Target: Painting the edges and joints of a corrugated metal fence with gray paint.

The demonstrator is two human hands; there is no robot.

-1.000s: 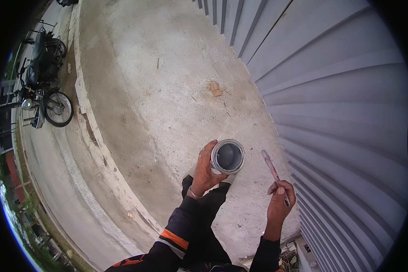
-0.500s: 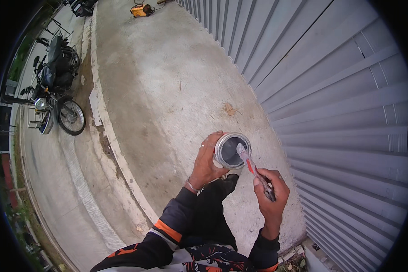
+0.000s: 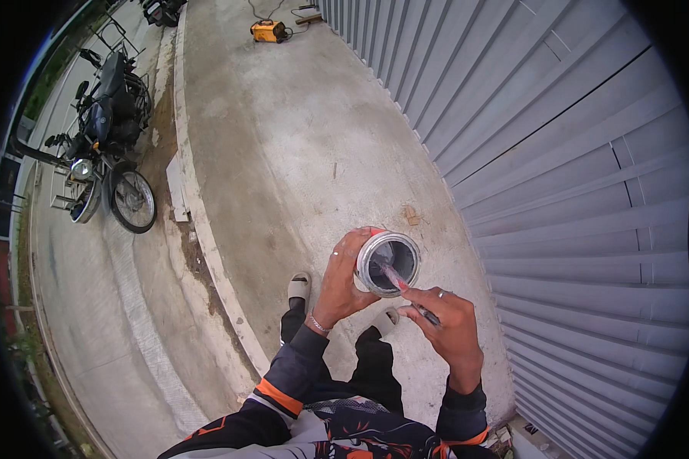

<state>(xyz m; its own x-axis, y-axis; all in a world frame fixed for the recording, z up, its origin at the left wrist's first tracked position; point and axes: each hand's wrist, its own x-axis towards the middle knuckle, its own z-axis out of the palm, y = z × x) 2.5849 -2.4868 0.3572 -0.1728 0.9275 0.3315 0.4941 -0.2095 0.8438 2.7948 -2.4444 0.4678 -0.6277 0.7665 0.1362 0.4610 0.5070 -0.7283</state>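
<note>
My left hand (image 3: pixel 343 279) is wrapped round the side of a paint can (image 3: pixel 414 264), an open tin with a metal rim and some red on its outside. Grey paint coats the inner wall and lies in the can. In my right hand (image 3: pixel 450 325) is a paintbrush (image 3: pixel 396 280), gripped by its handle, which is smeared with paint and partly red. The brush slants down over the near rim, and its bristle end is inside the can, hard to make out against the grey.
On my right rises a grey ribbed metal wall (image 3: pixel 559 176). A concrete walkway (image 3: pixel 268 153) runs ahead, with a brown scrap (image 3: pixel 412 215) lying on it. Farther off stands an orange machine with cables (image 3: pixel 269 31). Beyond the left kerb (image 3: pixel 199 203) is a parked motorcycle (image 3: pixel 111 130).
The brush has gone deeper into the can, and my right hand has come closer to the rim. The can is tipped somewhat more. Both my feet now show below.
</note>
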